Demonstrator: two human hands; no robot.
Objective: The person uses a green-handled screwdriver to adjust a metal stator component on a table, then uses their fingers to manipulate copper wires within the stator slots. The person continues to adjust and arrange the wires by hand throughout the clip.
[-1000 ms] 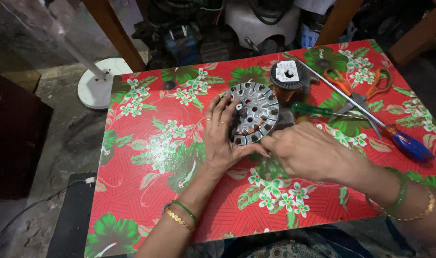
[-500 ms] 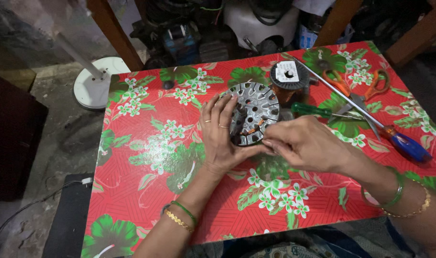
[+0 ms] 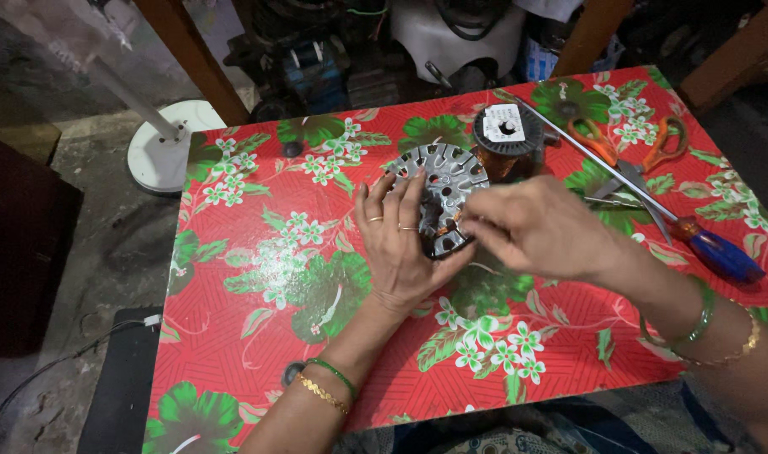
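Observation:
A round grey metal motor housing (image 3: 445,187) with slots and holes lies on the red flowered table (image 3: 258,336), copper windings showing through it. My left hand (image 3: 401,248) grips its left and lower edge, fingers curled up over the rim. My right hand (image 3: 535,227) comes in from the right, fingertips pinched at the housing's lower right edge; what it pinches is too small to tell. Both wrists wear green and gold bangles.
Behind the housing stands a copper-wound coil (image 3: 508,139) with a white label. Orange-handled scissors (image 3: 624,151) and a long screwdriver with a blue and red handle (image 3: 720,252) lie at the right. A white fan base (image 3: 167,155) stands on the floor at left; machine parts crowd behind the table.
My right hand has slid a little left and up along the housing's lower right edge. The left hand keeps its grip on the housing.

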